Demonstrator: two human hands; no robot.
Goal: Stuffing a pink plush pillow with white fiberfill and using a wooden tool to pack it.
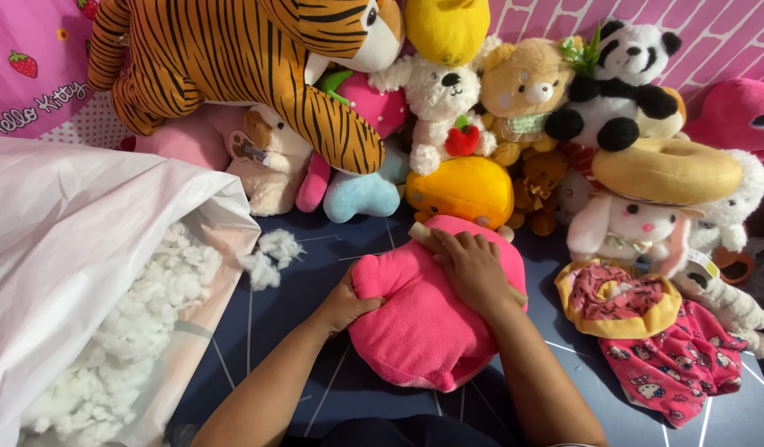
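Observation:
A bright pink plush cushion toy (pixel 419 331) lies on the dark blue floor mat in front of me. My left hand (pixel 344 305) grips its left edge, thumb pressed into the fabric. On its upper part rests my right hand (pixel 473 269), fingers curled over a pale wooden stick (pixel 423 237) that pokes out toward the upper left. The stick's other end shows near my right wrist.
A big white plastic bag (pixel 59 248) of white stuffing (pixel 142 323) lies open at the left, with loose tufts (pixel 270 257) on the mat. Several plush toys are piled behind: a tiger (pixel 233 66), white bear (pixel 436 103), panda (pixel 622 74). A pink printed unstuffed toy (pixel 672 348) lies right.

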